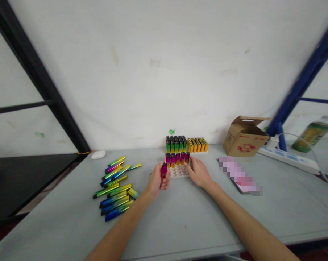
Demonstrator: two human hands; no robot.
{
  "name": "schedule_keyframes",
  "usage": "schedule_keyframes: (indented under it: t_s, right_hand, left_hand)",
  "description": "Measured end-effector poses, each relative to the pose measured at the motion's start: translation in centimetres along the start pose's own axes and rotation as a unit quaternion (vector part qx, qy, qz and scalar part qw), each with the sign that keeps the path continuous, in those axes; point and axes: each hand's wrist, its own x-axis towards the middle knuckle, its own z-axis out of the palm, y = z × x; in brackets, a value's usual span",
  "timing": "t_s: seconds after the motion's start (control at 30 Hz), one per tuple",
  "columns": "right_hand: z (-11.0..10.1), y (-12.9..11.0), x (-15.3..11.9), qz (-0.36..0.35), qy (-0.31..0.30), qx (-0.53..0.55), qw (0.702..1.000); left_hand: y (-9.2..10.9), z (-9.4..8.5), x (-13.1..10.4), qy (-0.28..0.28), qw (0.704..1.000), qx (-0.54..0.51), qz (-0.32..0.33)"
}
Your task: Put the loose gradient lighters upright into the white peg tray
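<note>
My left hand [154,181] is wrapped round a shiny purple tube with a black tip [164,169], tilted beside the front tray. Similar purple-and-gold tubes [177,159] stand upright in a row in the white tray with round holes [180,172]; its front holes are bare. At the tray's right edge lies my right hand [200,173], thumb and forefinger apart, touching the tray or the end tube. Behind are black-topped green tubes [176,145] in upright rows and, to their right, yellow tubes [198,145] in another tray.
Loose blue, green and yellow tubes [116,203] lie scattered at left. A white case [98,154] sits behind them. At right are an open cardboard box [244,141], a partly blurred phone-like slab [240,175], a power strip [291,159] and a bottle [312,134].
</note>
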Motion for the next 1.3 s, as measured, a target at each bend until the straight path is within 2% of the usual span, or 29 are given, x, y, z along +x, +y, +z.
schedule_keyframes:
  t_s: [0.27, 0.37, 0.43, 0.5, 0.57, 0.6, 0.7, 0.8, 0.97, 1.2, 1.3]
  right_hand:
    - [-0.2, -0.1, -0.1, -0.003, 0.005, 0.01, 1.0]
    - [-0.1, 0.0, -0.1, 0.013, 0.015, 0.032, 0.999]
    - [-0.2, 0.0, 0.0, 0.037, 0.072, 0.066, 0.995]
    - [-0.5, -0.2, 0.0, 0.04, 0.162, 0.12, 0.979]
    - [-0.9, -0.6, 0.0, 0.002, 0.228, 0.188, 0.955]
    - [-1.1, -1.0, -0.2, -0.03, 0.237, 0.224, 0.945]
    - [-1.5, -2.4, -0.8, -0.12, 0.188, 0.31, 0.924]
    - [-1.4, -3.7, -1.5, -0.152, 0.131, 0.359, 0.912]
    - [-0.8, -4.3, -1.5, -0.1, 0.095, 0.415, 0.899]
    - [-0.2, -4.1, -0.9, -0.026, 0.03, 0.543, 0.839]
    - [-0.2, -4.0, -0.6, -0.026, 0.025, 0.555, 0.831]
  left_hand:
    - [0.1, 0.3, 0.0, 0.013, 1.0, -0.021, -0.001]
    - [0.3, 0.5, -0.1, 0.005, 0.998, -0.055, 0.042]
    - [0.2, 0.5, -0.1, 0.012, 0.995, -0.058, 0.082]
    - [0.0, 0.4, 0.1, 0.032, 0.992, -0.025, 0.116]
    - [-0.4, 0.3, 0.4, 0.047, 0.988, 0.025, 0.147]
    - [-0.5, 0.2, 0.6, 0.05, 0.985, 0.049, 0.158]
    - [-0.9, 0.2, 0.9, 0.041, 0.98, 0.103, 0.165]
    - [-0.9, 0.4, 0.8, 0.017, 0.98, 0.133, 0.15]
    - [-0.9, 0.6, 0.3, -0.003, 0.976, 0.161, 0.147]
    - [-1.1, 0.7, 0.1, 0.006, 0.966, 0.203, 0.16]
    - [-1.0, 0.7, 0.1, 0.011, 0.96, 0.214, 0.177]
